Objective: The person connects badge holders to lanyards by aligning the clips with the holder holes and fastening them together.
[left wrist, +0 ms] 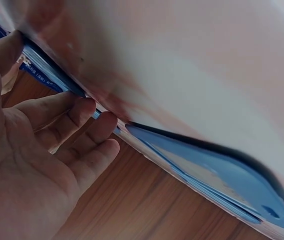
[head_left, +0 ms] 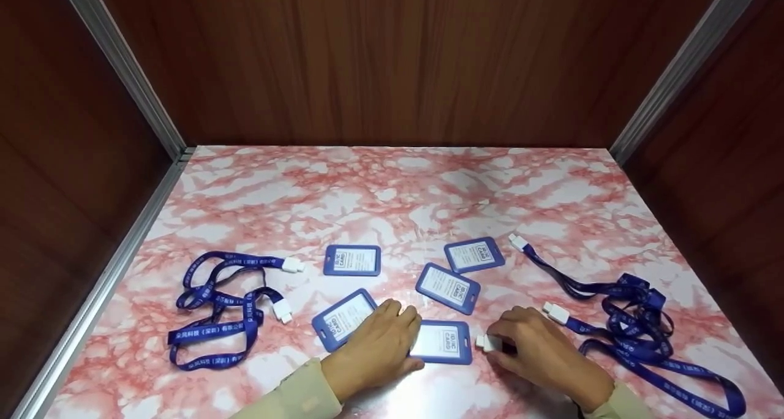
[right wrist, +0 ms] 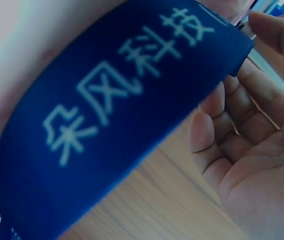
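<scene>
My left hand [head_left: 375,347] pinches the left end of a blue-framed badge holder [head_left: 440,342] between thumb and fingers, with the holder lying on the table. In the left wrist view, that holder's edge [left wrist: 51,67] shows between the thumb and fingers. My right hand [head_left: 542,348] pinches a lanyard's white plastic clip [head_left: 482,342], which points left, a little apart from the holder's slotted end. The blue lanyard strap [right wrist: 116,100] with white lettering arches across the right wrist view. Another badge holder [head_left: 344,318] lies partly under my left forearm and hand.
Behind the hands lie three more badge holders, at left [head_left: 352,261], middle [head_left: 448,288] and right [head_left: 474,255]. Blue lanyards lie in loops at left [head_left: 214,332] and right [head_left: 640,321]. Wooden panels [head_left: 392,57] enclose the pink marbled table [head_left: 392,186].
</scene>
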`<state>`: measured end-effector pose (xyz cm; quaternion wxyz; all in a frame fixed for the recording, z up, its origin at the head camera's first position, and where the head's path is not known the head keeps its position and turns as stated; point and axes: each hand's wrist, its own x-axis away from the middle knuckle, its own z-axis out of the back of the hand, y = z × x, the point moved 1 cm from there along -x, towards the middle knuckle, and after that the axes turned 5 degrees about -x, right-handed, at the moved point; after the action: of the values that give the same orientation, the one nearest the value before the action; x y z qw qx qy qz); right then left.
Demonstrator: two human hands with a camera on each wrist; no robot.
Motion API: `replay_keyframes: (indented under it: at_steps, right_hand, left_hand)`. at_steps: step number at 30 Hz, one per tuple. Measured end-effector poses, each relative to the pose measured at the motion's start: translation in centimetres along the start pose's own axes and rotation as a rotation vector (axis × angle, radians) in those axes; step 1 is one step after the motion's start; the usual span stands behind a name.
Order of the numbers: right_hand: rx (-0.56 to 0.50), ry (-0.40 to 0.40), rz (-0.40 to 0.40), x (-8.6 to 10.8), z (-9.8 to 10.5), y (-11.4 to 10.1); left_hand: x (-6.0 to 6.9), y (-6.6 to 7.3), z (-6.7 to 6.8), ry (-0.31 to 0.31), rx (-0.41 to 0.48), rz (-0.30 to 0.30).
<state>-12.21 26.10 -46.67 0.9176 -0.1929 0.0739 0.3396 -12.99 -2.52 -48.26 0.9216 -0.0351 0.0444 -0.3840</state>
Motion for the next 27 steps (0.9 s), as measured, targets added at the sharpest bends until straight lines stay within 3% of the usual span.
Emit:
replay_keyframes:
  at_steps: [8,22,27]
  right_hand:
    - [0.01,0.029,0.074,-0.19,-0.29,-0.12]
    - [-0.047,-0.032,0.01,-0.55,-0.41,-0.46]
    - [-0.056,-0.031,0.033,-0.7,-0.55,-0.47]
  left_hand:
    - [-0.1,0.22,0.07,0.028,-0.06,-0.015]
    - [-0.25,0.7,0.28,0.009,-0.088,0.014]
    - [-0.26,0.78,0.29,0.007,-0.059,0.018]
